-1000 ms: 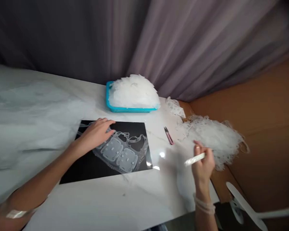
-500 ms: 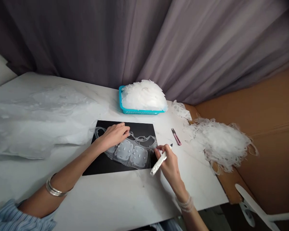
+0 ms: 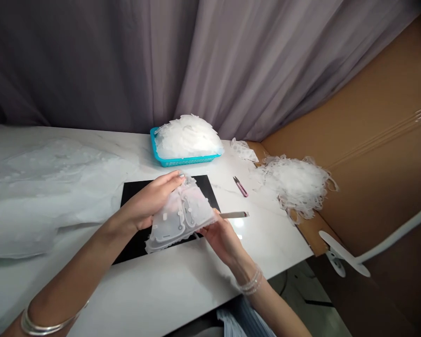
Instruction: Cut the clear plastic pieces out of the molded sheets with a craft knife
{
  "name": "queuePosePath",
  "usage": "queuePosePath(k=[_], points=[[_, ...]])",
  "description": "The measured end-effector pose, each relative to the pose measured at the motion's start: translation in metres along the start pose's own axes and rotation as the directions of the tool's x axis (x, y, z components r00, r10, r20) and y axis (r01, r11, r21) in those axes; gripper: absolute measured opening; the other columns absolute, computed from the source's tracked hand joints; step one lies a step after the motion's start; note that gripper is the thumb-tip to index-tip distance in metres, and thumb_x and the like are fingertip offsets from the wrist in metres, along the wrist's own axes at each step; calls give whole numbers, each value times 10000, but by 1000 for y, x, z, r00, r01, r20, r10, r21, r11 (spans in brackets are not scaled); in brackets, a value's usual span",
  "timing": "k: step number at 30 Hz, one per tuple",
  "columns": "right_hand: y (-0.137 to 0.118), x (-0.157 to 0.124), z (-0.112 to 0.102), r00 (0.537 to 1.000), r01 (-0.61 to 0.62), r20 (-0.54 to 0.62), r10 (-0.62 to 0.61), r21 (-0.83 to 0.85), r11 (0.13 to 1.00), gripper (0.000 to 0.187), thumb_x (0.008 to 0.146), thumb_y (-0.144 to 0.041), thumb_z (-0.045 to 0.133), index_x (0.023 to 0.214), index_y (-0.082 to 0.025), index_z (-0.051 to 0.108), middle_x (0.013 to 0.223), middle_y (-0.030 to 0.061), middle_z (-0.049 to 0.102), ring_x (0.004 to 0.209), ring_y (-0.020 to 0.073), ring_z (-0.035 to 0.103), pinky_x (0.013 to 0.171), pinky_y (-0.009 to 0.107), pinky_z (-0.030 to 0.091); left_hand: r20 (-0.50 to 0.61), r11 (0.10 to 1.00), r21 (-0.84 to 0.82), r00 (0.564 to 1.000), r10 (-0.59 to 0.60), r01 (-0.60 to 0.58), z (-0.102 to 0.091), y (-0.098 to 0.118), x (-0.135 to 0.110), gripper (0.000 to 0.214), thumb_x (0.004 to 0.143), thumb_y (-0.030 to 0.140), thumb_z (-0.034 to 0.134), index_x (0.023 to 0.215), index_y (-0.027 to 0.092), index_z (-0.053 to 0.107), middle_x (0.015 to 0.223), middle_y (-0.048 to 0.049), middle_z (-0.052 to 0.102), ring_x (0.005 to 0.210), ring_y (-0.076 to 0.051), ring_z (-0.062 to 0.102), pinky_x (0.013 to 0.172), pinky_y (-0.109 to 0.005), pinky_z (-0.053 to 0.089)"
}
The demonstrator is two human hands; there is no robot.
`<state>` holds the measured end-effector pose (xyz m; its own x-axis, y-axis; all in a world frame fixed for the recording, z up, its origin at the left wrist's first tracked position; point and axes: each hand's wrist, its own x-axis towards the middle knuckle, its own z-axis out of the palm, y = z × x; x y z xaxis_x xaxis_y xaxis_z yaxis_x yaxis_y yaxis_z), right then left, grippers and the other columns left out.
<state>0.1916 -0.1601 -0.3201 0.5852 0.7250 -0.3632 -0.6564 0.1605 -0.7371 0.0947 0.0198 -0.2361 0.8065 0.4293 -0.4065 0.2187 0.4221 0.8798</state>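
A translucent molded plastic sheet (image 3: 177,215) with panel shapes and small raised tabs is held tilted above a black mat (image 3: 128,250). My left hand (image 3: 150,199) is closed on its upper left side, thumb on top. At the lower right edge, my right hand (image 3: 222,236) grips the same sheet. A slim white pen-shaped tool (image 3: 234,215) also sits in my right hand and points right; its working tip cannot be made out. To the right of the mat lie small thread snips (image 3: 240,186) with pink handles.
Behind the mat stands a turquoise basket (image 3: 191,161) heaped with white translucent pieces. Stringy clear scraps (image 3: 298,185) are piled at the right, near a cardboard panel (image 3: 379,112). Large translucent sheets (image 3: 56,187) cover the table's left. A grey curtain (image 3: 126,65) hangs behind.
The sheet has come up off the mat into both hands. My right hand moved left onto its edge, and the tool now points right. The view has shifted slightly.
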Motion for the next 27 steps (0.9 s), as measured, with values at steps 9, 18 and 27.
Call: queuePosePath(k=[9, 18, 27], points=[[-66, 74, 62, 959, -82, 267, 90, -39, 996, 233, 750, -301, 772, 906, -207, 628, 712, -52, 652, 589, 106, 569, 517, 217, 437, -2, 947, -322, 1000, 7, -7, -41, 38, 22, 286, 958, 341, 515, 944, 122, 697, 812, -92, 717, 679, -193, 700, 619, -280, 602], [-63, 66, 37, 935, -240, 216, 281, -197, 950, 277, 791, -419, 738, 812, -195, 576, 790, 20, 681, 760, 184, 663, 710, 383, 586, 193, 886, -420, 973, -127, 199, -44, 23, 8, 400, 970, 398, 487, 1182, 117, 677, 1028, -126, 747, 851, -217, 737, 792, -313, 616], [-73, 109, 53, 969, 241, 151, -197, -367, 898, 422, 636, -142, 788, 733, -241, 389, 696, -59, 584, 647, 105, 626, 682, 265, 604, -179, 997, -6, 981, 69, -72, -59, 30, 20, 245, 908, 352, 543, 972, 140, 648, 814, -79, 715, 678, -188, 689, 592, -272, 569]])
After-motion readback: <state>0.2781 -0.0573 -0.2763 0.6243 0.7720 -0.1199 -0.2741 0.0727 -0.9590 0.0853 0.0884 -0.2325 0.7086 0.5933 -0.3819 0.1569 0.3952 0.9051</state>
